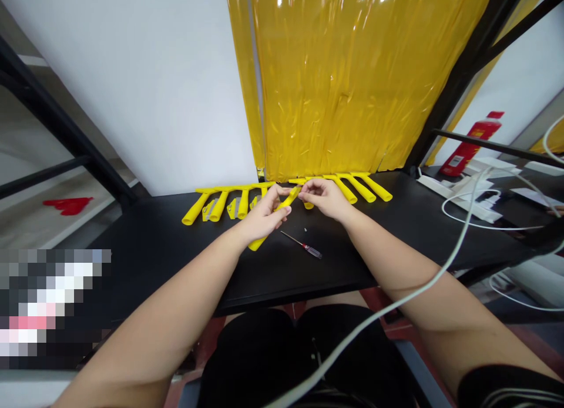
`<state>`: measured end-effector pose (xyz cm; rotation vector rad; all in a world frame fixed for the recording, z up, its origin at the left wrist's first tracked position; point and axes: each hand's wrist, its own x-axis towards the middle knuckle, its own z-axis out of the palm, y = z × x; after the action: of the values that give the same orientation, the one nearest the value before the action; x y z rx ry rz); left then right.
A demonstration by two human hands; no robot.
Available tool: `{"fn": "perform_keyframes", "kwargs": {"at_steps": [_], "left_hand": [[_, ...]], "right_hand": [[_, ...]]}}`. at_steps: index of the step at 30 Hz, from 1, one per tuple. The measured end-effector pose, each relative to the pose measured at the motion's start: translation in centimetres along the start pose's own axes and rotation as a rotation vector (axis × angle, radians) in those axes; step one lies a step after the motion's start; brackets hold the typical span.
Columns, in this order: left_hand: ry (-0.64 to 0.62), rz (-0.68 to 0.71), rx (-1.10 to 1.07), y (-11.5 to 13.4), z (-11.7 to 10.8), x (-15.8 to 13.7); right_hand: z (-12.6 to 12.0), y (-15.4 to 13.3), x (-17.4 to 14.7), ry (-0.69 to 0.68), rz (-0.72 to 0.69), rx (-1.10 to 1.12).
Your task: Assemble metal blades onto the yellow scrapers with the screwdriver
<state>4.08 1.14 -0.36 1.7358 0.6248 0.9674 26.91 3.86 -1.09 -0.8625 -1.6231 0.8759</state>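
My left hand (268, 214) is closed round a yellow T-shaped plastic handle (257, 243), its hollow end tilted down toward me. At the upper end of this handle, my right hand (326, 197) has thumb and fingers pinched together; whatever they grip is too small to make out. Below the hands lies a screwdriver (312, 250) with a clear, reddish grip, near a tiny pale piece (305, 229). Several similar yellow handles (192, 211) lie in a row on the left, among yellow pieces with grey plates (233, 207). More yellow handles (363, 188) rest to the right.
The black tabletop (273, 278) ends just before my lap. Behind it stand a white panel (176, 90) and a yellow plastic curtain (335, 84). A white cable (396, 305) crosses over my right forearm. At right are a red bottle (471, 143) and white power strips (453, 196).
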Motion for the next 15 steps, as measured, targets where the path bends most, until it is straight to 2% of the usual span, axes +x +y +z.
{"fn": "perform_keyframes", "kwargs": {"at_steps": [3,7,11,13,15], "left_hand": [[-0.030,-0.031,-0.100,0.9,-0.5,-0.2],[-0.066,-0.143,-0.252,1.7,-1.3,-0.2],[0.031,-0.215,-0.353,1.2,-1.9,0.4],[0.128,-0.242,-0.385,0.8,-2.2,0.8],[0.201,-0.259,-0.408,0.5,-2.6,1.0]], "right_hand": [[-0.2,0.0,0.0,0.016,0.026,0.056],[-0.1,0.3,0.1,-0.002,0.072,0.055],[-0.3,0.2,-0.1,-0.031,0.141,-0.009],[-0.8,0.0,-0.4,-0.169,0.194,-0.117],[-1.3,-0.2,-0.8,-0.379,0.230,-0.243]]}}
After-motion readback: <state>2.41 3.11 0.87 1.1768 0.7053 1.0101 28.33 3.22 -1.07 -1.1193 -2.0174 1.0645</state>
